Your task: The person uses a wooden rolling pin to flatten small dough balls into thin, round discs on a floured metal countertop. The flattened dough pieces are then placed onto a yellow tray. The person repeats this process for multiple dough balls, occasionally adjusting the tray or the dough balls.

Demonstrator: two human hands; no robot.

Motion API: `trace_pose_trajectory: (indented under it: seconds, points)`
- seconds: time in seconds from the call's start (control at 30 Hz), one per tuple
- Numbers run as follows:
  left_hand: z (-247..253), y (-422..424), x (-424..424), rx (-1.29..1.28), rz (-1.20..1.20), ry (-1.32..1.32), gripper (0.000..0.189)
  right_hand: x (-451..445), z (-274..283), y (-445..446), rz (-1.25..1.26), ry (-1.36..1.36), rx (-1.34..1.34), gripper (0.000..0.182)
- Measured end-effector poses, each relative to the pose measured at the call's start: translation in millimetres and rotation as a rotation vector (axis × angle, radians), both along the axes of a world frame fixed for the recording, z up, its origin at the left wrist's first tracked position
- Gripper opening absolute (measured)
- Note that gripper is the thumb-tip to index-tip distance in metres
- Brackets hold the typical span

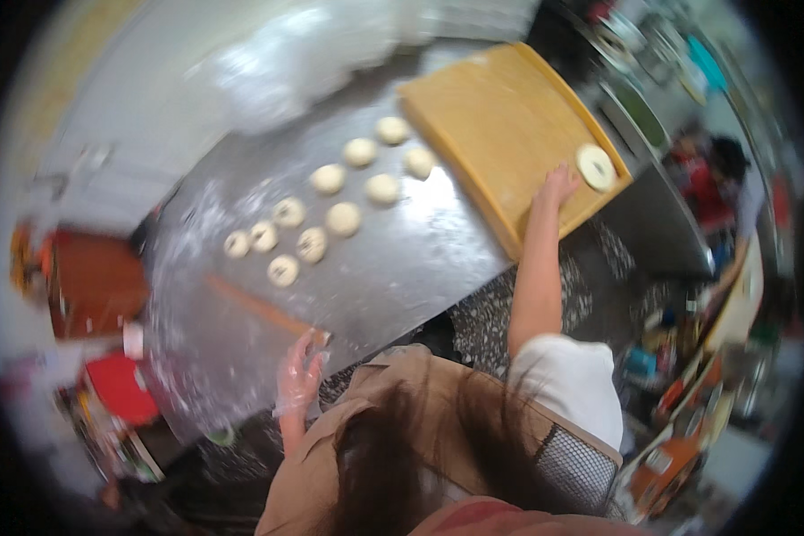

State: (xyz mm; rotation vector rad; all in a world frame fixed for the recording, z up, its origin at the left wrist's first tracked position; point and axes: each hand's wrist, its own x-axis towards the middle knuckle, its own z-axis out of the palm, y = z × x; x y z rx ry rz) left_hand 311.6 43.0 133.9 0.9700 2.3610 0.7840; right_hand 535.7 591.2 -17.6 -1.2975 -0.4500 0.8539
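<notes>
My right hand [559, 186], bare, is over a shallow wooden tray [489, 114], close beside a flat round of dough [595, 167] with a small mark in its middle. Whether a fingertip touches the dough is too blurred to tell. In a clear plastic glove, my left hand [299, 375] is at the near end of a wooden rolling pin [261, 303], its fingers apart. Several rounded dough pieces [343, 220] lie in loose rows on the metal worktable [402, 275]. Some of them, such as the nearest piece [283, 271], show dark filling on top.
Clear plastic sheeting [288, 74] is heaped at the table's back edge. Left of the table are a brown box-like object [97, 285] and a red item [120, 387]. Another person [717, 174] is at the far right, beyond a metal unit [656, 214]. The floor [489, 321] is speckled.
</notes>
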Motion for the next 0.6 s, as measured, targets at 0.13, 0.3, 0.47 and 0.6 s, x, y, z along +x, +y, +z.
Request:
trace_pose_trajectory:
  seconds: [0.13,0.3,0.47,0.6]
  points:
    - [-12,-112,-10,0.122,0.278,0.039,0.043,-178,23,-234,0.581,-0.321,0.101,0.032]
    - [-23,-294,-14,0.168,0.584,0.184,0.042,-307,30,-581,1.714,-0.005,0.350,0.021]
    - [-14,-451,-5,0.184,0.887,0.319,0.037,-350,17,-818,2.277,0.117,0.195,0.019]
    - [-29,-535,4,0.284,1.212,0.260,0.038,-387,30,-931,2.502,0.063,0.273,0.018]
